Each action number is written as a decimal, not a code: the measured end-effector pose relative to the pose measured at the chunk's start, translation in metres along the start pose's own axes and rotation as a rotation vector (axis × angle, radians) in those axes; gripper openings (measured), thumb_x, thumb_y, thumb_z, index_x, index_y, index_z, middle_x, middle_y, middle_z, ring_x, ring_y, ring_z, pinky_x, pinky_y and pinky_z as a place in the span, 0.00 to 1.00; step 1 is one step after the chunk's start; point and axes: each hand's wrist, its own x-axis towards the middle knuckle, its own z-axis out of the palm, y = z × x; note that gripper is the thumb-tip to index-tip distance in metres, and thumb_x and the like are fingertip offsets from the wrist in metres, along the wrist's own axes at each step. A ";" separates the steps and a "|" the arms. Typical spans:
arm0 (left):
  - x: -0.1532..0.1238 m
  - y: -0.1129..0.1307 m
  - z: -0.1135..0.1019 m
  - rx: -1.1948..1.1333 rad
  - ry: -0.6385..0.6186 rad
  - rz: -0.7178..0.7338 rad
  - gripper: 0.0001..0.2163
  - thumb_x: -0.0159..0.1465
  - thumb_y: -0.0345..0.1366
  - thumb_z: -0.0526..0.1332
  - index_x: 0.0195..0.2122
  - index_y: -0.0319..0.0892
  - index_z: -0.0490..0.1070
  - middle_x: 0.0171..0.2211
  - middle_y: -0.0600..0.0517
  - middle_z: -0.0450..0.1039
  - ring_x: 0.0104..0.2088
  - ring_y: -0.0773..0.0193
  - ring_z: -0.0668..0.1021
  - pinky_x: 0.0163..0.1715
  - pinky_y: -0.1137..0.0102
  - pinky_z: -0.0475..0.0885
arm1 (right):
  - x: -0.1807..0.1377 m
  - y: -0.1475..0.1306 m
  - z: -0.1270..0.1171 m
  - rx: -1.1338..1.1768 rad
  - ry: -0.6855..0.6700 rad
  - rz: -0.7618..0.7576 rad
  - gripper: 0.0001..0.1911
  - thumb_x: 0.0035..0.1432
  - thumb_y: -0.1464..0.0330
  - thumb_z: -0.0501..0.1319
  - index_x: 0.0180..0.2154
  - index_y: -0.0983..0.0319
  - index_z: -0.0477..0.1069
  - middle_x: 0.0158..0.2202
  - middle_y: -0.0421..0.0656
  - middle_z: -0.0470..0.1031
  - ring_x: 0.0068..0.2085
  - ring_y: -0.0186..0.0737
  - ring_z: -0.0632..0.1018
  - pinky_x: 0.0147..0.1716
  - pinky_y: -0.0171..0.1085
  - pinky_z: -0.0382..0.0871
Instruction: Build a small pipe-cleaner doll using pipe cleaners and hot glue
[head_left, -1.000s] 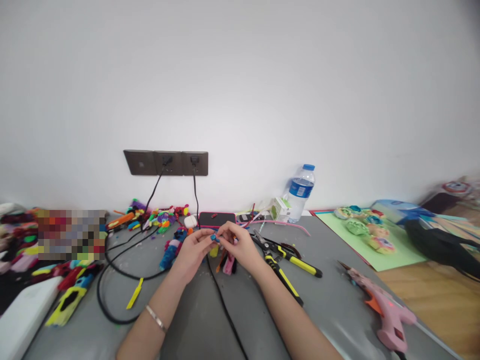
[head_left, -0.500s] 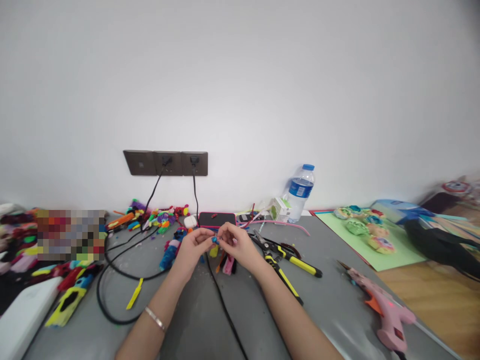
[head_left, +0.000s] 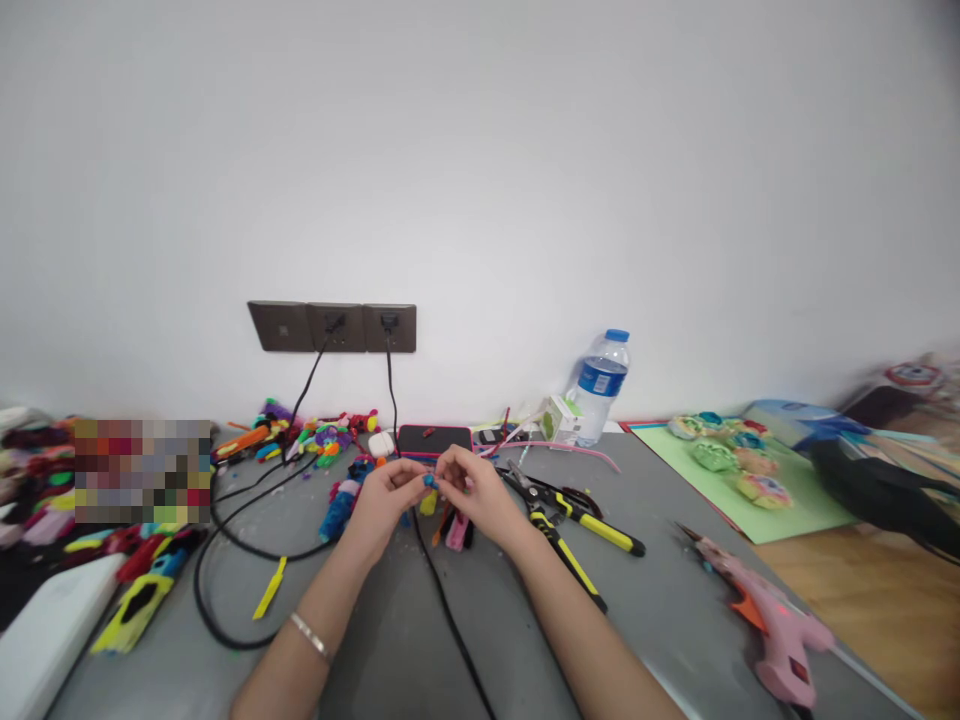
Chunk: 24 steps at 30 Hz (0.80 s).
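My left hand [head_left: 384, 502] and my right hand [head_left: 474, 490] meet above the middle of the grey table [head_left: 390, 650]. Between their pinched fingertips sits a small blue piece [head_left: 429, 481], held from both sides. Short yellow, orange and pink fuzzy stems [head_left: 448, 520] lie on the table just under my hands. A black cable [head_left: 450, 620] runs from the wall socket beneath my hands toward me. Yellow-handled pliers [head_left: 570, 510] rest right of my right hand.
A pink glue gun [head_left: 772, 620] lies at the right front. A water bottle [head_left: 600, 388] and a dark phone [head_left: 433, 438] stand near the wall. Colourful craft pieces [head_left: 315, 435] crowd the left. A green sheet [head_left: 750, 480] with paper flowers lies right. A white box [head_left: 45, 630] sits front left.
Both hands have shifted slightly while working the small blue piece between the fingertips. Everything on the table stays where it was.
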 end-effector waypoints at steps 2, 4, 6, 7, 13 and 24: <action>0.001 -0.001 -0.001 0.006 -0.003 0.009 0.16 0.41 0.42 0.75 0.26 0.38 0.77 0.25 0.51 0.75 0.26 0.67 0.75 0.30 0.73 0.72 | 0.000 0.000 0.000 0.007 -0.003 0.004 0.02 0.57 0.72 0.58 0.33 0.60 0.66 0.26 0.35 0.63 0.26 0.32 0.65 0.25 0.31 0.59; 0.001 -0.002 -0.002 0.015 -0.010 0.013 0.15 0.42 0.42 0.75 0.26 0.38 0.77 0.25 0.51 0.75 0.26 0.67 0.74 0.29 0.73 0.71 | 0.000 0.000 0.000 0.019 -0.002 0.004 0.02 0.57 0.72 0.58 0.33 0.60 0.65 0.26 0.35 0.63 0.25 0.32 0.65 0.25 0.31 0.59; 0.002 -0.003 -0.003 0.012 -0.018 0.006 0.15 0.42 0.42 0.75 0.26 0.38 0.78 0.25 0.51 0.75 0.26 0.67 0.74 0.29 0.74 0.70 | 0.000 0.000 0.000 0.027 0.003 -0.002 0.02 0.57 0.72 0.58 0.32 0.60 0.65 0.26 0.35 0.63 0.25 0.32 0.65 0.25 0.31 0.59; 0.002 -0.003 -0.004 0.005 -0.020 0.003 0.15 0.42 0.41 0.75 0.26 0.38 0.78 0.25 0.51 0.76 0.26 0.68 0.74 0.29 0.74 0.70 | 0.000 -0.001 0.000 0.028 0.005 -0.005 0.02 0.56 0.72 0.58 0.32 0.60 0.65 0.26 0.35 0.63 0.25 0.32 0.65 0.25 0.31 0.59; 0.001 -0.003 -0.003 -0.031 -0.033 -0.001 0.15 0.43 0.41 0.75 0.27 0.38 0.78 0.25 0.52 0.76 0.27 0.68 0.75 0.31 0.74 0.71 | 0.001 -0.003 0.000 -0.003 0.017 -0.014 0.03 0.56 0.73 0.58 0.32 0.60 0.66 0.26 0.35 0.62 0.26 0.33 0.65 0.25 0.31 0.59; 0.003 -0.007 -0.003 -0.019 -0.044 -0.007 0.17 0.45 0.44 0.74 0.31 0.38 0.77 0.26 0.52 0.77 0.26 0.67 0.77 0.31 0.73 0.73 | 0.002 0.005 0.000 -0.082 0.084 -0.146 0.05 0.56 0.76 0.59 0.33 0.61 0.68 0.32 0.39 0.67 0.29 0.33 0.68 0.28 0.31 0.63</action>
